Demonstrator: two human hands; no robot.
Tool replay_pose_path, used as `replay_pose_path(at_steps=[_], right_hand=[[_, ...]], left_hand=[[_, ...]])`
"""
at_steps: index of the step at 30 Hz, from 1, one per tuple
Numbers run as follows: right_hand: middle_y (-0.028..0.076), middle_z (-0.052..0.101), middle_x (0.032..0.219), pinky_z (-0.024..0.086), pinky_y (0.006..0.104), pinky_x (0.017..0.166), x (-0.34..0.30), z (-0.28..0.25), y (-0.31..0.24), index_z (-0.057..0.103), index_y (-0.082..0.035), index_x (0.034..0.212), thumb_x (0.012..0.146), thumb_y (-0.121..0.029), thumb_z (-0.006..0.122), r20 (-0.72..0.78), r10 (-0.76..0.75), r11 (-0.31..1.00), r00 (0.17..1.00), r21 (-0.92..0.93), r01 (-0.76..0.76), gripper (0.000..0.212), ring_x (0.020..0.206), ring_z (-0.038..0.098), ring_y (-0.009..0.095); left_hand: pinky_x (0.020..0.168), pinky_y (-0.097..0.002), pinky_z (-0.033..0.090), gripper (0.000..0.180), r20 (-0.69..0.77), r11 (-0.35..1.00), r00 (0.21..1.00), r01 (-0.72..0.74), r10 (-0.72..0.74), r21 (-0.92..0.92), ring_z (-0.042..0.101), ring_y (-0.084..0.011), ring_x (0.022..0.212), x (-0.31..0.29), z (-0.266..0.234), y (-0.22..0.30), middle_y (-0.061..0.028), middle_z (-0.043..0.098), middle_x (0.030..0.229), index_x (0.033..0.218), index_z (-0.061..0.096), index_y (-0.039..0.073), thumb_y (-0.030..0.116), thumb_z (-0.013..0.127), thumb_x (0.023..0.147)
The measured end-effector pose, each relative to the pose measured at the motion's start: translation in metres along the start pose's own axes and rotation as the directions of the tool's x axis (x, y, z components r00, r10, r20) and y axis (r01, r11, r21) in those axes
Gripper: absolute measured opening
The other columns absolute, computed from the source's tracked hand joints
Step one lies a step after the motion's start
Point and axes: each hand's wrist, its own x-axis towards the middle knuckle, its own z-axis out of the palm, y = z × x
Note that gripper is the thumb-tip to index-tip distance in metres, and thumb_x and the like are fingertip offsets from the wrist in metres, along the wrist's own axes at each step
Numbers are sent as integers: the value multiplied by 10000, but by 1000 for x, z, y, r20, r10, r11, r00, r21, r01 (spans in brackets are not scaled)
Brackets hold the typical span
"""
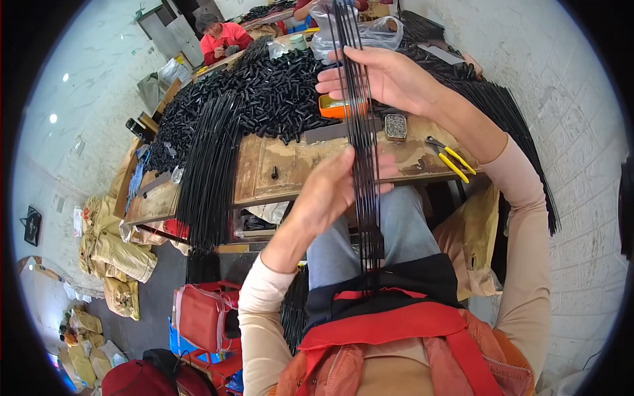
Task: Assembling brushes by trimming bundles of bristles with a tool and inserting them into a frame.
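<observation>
A tall bundle of thin black rods (362, 138) stands in front of me, its lower end down at my lap. My left hand (325, 191) is around its middle, the thumb on the near side and the straight fingers passing behind the rods. Higher up, my right hand (389, 79) cradles the same bundle loosely, thumb in front and fingers showing beyond its left side. Past the rods on the table sit an orange container (335, 109) and a small clear box of tiny metal pieces (395, 127).
A large heap of short black tubes (277, 92) covers the wooden table (281, 158). More rods (210, 165) overhang its front edge at left; yellow-handled pliers (454, 162) lie at right. A co-worker in red (223, 43) sits far left. A red stool (200, 317) stands below.
</observation>
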Motion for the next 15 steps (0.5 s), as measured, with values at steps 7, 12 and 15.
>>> replay_pose_path(at_steps=[7, 12, 15], right_hand=[[232, 587, 1254, 462, 400, 1028, -10, 2, 9, 489, 52, 1292, 1025, -276, 453, 26, 9, 999, 1000, -47, -8, 425, 1190, 582, 301], [221, 587, 1259, 451, 387, 1047, -20, 5, 26, 511, 76, 1282, 1022, -272, 462, 45, 85, 995, 995, -57, -82, 438, 1195, 581, 291], [215, 587, 1265, 446, 384, 1056, -16, -5, 23, 511, 79, 1279, 1012, -248, 491, 68, 100, 990, 993, -108, -93, 423, 1190, 586, 283]], left_hand=[[1011, -489, 481, 464, -4, 996, 1000, -25, 26, 88, 554, -350, 1218, 10, -1, 14, -264, 529, 1314, 1374, 387, -76, 261, 358, 1056], [1004, -441, 496, 429, -63, 991, 998, -21, 30, 131, 583, -328, 1185, 3, -12, 10, -242, 566, 1277, 1347, 405, -97, 216, 376, 1054], [1034, -458, 471, 457, -65, 984, 998, -6, 18, 179, 565, -337, 1210, 11, -7, 18, -258, 543, 1309, 1364, 399, -94, 237, 387, 1049]])
